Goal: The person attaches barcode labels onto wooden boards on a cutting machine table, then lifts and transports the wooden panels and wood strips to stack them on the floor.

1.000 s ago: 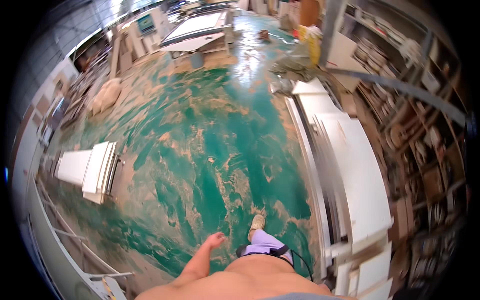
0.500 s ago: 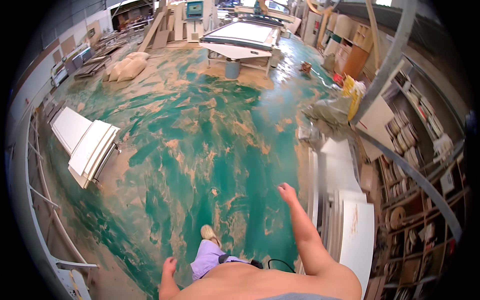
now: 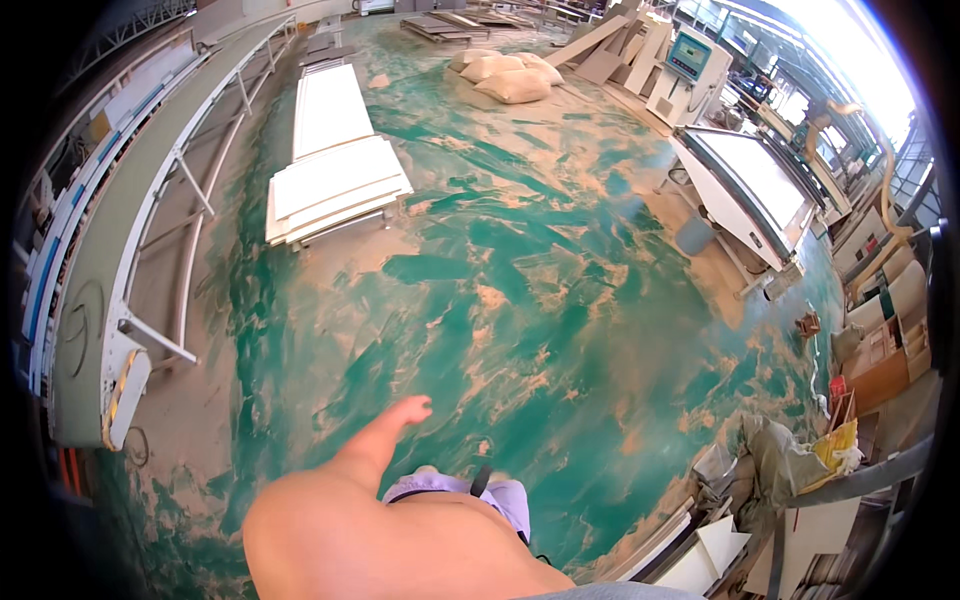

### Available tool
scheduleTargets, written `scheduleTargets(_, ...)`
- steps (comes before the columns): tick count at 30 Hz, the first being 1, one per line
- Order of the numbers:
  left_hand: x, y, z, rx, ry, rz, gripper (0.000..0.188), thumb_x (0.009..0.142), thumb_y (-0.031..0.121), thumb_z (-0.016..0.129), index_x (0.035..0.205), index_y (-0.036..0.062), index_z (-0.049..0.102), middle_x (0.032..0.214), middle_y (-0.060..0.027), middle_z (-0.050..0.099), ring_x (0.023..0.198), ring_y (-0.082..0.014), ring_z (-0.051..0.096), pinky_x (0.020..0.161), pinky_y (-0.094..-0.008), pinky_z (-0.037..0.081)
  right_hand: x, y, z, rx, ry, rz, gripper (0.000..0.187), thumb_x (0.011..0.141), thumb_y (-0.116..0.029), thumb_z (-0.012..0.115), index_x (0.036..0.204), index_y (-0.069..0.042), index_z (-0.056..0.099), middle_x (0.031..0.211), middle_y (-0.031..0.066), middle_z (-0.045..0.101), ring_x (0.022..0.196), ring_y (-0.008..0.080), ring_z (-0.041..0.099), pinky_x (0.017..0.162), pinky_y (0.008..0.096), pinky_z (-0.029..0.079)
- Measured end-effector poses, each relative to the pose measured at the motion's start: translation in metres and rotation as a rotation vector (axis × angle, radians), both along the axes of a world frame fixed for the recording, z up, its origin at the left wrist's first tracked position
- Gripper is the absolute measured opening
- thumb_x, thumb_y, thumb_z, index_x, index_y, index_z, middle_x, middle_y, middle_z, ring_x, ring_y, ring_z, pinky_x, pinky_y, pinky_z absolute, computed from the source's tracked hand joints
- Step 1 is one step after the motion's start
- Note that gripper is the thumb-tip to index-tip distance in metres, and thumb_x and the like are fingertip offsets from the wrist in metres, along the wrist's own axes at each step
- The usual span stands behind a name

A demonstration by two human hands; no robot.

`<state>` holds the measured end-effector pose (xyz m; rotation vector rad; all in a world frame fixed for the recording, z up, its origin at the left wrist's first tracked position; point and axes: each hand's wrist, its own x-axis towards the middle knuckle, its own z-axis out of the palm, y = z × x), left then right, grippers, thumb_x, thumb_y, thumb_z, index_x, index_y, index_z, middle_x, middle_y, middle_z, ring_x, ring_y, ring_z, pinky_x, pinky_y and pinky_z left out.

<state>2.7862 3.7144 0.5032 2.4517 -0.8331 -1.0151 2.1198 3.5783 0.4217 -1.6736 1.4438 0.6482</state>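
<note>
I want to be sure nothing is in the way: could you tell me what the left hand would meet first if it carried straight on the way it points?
The left hand is empty and points forward and slightly right over bare green floor. Nothing stands close in that line; depth is hard to judge.

Bright daylight, upper-right glare, fisheye-bent edges

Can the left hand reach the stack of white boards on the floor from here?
Probably not. The left hand hangs empty beside the body, and bare green floor lies between it and the stack of white boards.
</note>
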Motion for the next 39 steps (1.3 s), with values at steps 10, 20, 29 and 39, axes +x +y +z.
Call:
scheduleTargets(10, 0.051, -0.407, 0.032, 0.018, 0.063, -0.203, 0.049, 0.086, 0.037, 0.062, 0.129, 0.013, 0.058, 0.125, -0.0148, 0.063, 0.113, -0.0352, 0.06, 0.095, -0.0447, 0.049, 0.093, -0.387, 0.051, -0.129, -0.061, -0.148, 0.039, 0.085, -0.035, 0.057, 0.112, -0.008, 0.066, 0.105, 0.02, 0.067, 0.098, 0.0359, 0.064, 0.084, 0.0424, 0.051)
scheduleTargets(20, 0.123, -0.53, -0.042, 0.004, 0.036, 0.065, 0.042, 0.083, 0.028, 0.065, 0.118, 0.0051, 0.066, 0.116, -0.0179, 0.067, 0.108, -0.0285, 0.063, 0.092, -0.0388, 0.049, 0.35, -0.848, 0.16, -0.564, -0.412, 0.11, 0.038, 0.085, -0.032, 0.059, 0.115, -0.009, 0.063, 0.109, 0.0185, 0.067, 0.102, 0.0372, 0.062, 0.086, 0.0432, 0.051)
scheduleTargets(29, 0.215, -0.799, -0.038, 0.544, 0.125, -0.272, 0.037, 0.082, 0.035, 0.061, 0.104, 0.0071, 0.071, 0.111, -0.0198, 0.067, 0.106, -0.0342, 0.064, 0.09, -0.0453, 0.05, 0.395, -1.062, 0.14, -0.43, -0.396, 0.043, 0.039, 0.086, -0.033, 0.06, 0.119, -0.013, 0.064, 0.112, 0.0163, 0.068, 0.103, 0.0353, 0.064, 0.089, 0.0419, 0.051)
scheduleTargets(39, 0.252, -1.439, 0.026, -0.128, 0.026, -0.459, 0.05, 0.085, 0.037, 0.062, 0.127, 0.0086, 0.06, 0.122, -0.0172, 0.065, 0.114, -0.0329, 0.061, 0.097, -0.0406, 0.048, 0.243, -1.033, 0.048, -0.087, 0.307, -1.036, 0.037, 0.084, -0.03, 0.06, 0.105, -0.002, 0.071, 0.111, 0.0177, 0.069, 0.103, 0.03, 0.066, 0.085, 0.0411, 0.051)
